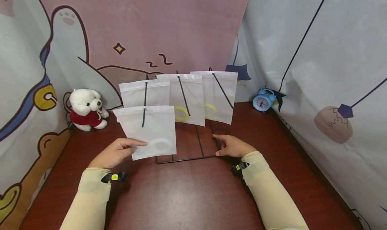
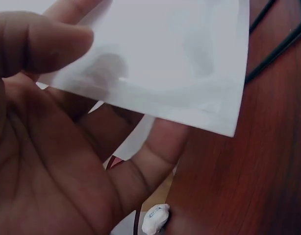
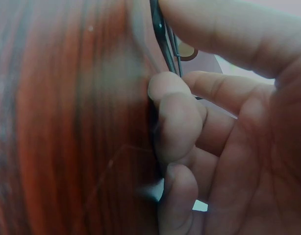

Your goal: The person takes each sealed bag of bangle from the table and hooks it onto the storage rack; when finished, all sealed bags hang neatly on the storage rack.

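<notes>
A black wire display rack (image 1: 193,159) stands on the table with several white zip bags on its hooks. The nearest bag (image 1: 154,129) hangs at the front left, a faint ring shape showing through it. My left hand (image 1: 113,152) holds its lower left part; in the left wrist view the thumb (image 2: 57,46) lies in front while other fingers pass behind the bag's edge. At the rack's front right corner, my right hand (image 1: 234,146) grips the base wire, its fingers (image 3: 177,125) curled in the right wrist view. Yellow rings show through the middle bag (image 1: 188,92) and right bag (image 1: 222,89).
A white plush dog (image 1: 86,109) in a red top sits at the table's left rear. At the right rear is a blue alarm clock (image 1: 263,100). Another white bag (image 1: 130,94) hangs behind the nearest one. Printed curtains (image 1: 181,28) border the brown table (image 1: 181,196).
</notes>
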`<control>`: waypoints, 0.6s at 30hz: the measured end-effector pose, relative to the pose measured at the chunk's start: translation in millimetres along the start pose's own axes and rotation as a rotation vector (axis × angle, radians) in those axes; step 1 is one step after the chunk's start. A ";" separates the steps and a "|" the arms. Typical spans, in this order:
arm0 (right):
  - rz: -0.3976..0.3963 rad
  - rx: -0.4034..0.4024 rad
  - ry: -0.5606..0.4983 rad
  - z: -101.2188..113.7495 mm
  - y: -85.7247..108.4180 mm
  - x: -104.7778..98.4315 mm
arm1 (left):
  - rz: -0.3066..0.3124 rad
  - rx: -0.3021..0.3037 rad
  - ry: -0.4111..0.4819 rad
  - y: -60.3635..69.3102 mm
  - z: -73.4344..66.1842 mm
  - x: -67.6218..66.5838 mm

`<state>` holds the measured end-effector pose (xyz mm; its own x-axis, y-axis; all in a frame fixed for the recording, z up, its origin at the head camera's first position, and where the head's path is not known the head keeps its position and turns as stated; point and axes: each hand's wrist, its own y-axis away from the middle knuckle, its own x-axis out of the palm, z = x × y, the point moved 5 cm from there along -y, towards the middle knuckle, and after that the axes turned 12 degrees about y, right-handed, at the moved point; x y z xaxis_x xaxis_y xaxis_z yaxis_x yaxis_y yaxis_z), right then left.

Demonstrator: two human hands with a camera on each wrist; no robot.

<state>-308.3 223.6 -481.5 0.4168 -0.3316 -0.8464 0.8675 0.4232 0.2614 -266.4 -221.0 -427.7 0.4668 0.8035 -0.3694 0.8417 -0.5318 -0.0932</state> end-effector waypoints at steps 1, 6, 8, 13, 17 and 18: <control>0.000 0.000 0.001 0.0 -0.1 -0.1 | -0.004 -0.002 -0.010 -0.2 -0.4 0.1; 0.003 0.004 0.000 -0.3 -0.8 0.5 | -0.030 0.007 -0.059 -0.5 -2.8 -0.5; 0.003 0.005 -0.002 -0.1 -0.7 0.6 | -0.040 0.007 -0.062 -0.1 -3.4 -0.9; -0.002 0.006 -0.001 0.7 -0.1 -0.2 | -0.074 -0.012 -0.035 0.5 -2.8 -1.1; -0.003 0.007 0.001 0.7 0.1 -0.4 | -0.113 -0.017 0.008 1.1 -2.8 -1.6; -0.003 0.008 0.003 0.6 0.2 -0.4 | -0.122 -0.014 0.024 1.1 -2.8 -1.8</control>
<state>-308.1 223.3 -480.8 0.4137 -0.3304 -0.8483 0.8708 0.4156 0.2628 -265.6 -222.3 -424.6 0.3669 0.8682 -0.3340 0.8963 -0.4260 -0.1229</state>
